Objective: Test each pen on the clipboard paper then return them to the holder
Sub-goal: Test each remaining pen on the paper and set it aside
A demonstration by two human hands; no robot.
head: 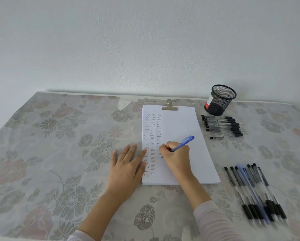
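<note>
Single head-worn wide-angle view, looking forward and down over the bench point(58, 153).

The camera sits above the bench's near edge, close in. The clipboard paper point(180, 129) lies just right of centre and the wall point(145, 40) fills the upper part. The mesh holder point(220, 100) stands at the back right, and the view blurs towards the lower-right pens point(255, 192).

A right hand point(176, 154) grips a blue pen point(182, 144), its tip on the clipboard paper point(184, 126). The left hand point(126, 164) lies flat at the paper's edge.
</note>
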